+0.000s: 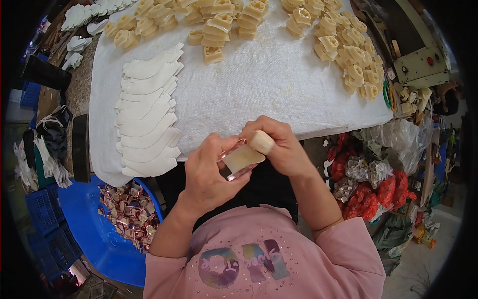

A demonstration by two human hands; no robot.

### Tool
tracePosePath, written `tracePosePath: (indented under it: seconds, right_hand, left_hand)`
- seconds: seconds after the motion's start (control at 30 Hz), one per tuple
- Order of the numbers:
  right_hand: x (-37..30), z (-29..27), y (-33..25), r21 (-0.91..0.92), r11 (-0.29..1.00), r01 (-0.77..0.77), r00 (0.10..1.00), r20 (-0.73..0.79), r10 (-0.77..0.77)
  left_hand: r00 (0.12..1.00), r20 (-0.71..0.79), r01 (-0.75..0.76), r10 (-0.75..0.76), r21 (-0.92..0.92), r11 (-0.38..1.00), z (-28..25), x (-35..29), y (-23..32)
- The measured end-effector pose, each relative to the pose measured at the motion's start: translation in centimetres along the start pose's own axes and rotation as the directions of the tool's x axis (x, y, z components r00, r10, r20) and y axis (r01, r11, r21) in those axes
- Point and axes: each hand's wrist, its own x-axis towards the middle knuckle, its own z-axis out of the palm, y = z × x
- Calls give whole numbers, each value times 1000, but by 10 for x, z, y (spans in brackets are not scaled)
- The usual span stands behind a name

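Observation:
In front of my chest, above my lap, my left hand (213,172) grips a block shoe heel with its fingers around the sides. This heel (242,159) has a flat pale beige face turned up and shiny pink sides. My right hand (279,144) is closed around a tool with a pale wooden handle (262,142), whose rounded butt points toward me. The tool's working end is hidden behind the fingers and the heel. Both hands meet at the heel's far edge, just short of the table's front edge.
A white woven sheet (214,104) covers the table. On it lie overlapping white curved cut pieces (147,114) at left and many beige heels (353,55) at the back and right. A blue tub (94,234) of shiny pink heels stands lower left. Red bags (366,199) sit at right.

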Motion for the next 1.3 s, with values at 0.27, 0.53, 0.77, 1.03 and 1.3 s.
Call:
tracePosePath:
  seconds: [0.27,0.53,0.77,1.03,1.3]
  right_hand:
    - [-4,15,9,-121,983,139,978,-137,-155]
    - [-7,21,28,565,824,55,998,-47,-35]
    - [-5,35,20,-105,987,121,961,-235,-143]
    - [-5,13,31,305,945,122,992,-64,-107]
    - [-2,13,9,-122,970,209,978,23,-207]
  left_hand:
    - [978,-186,-63,90,150,987,22,-1,3]
    - [943,-314,-58,113,182,982,25,-1,0]
    - [948,-278,-23,156,430,903,27,-4,-5]
    - [924,-253,223,-287,-254,941,14,-7,-5]
    - [920,194,392,-341,-450,802,-6,-13,-7]
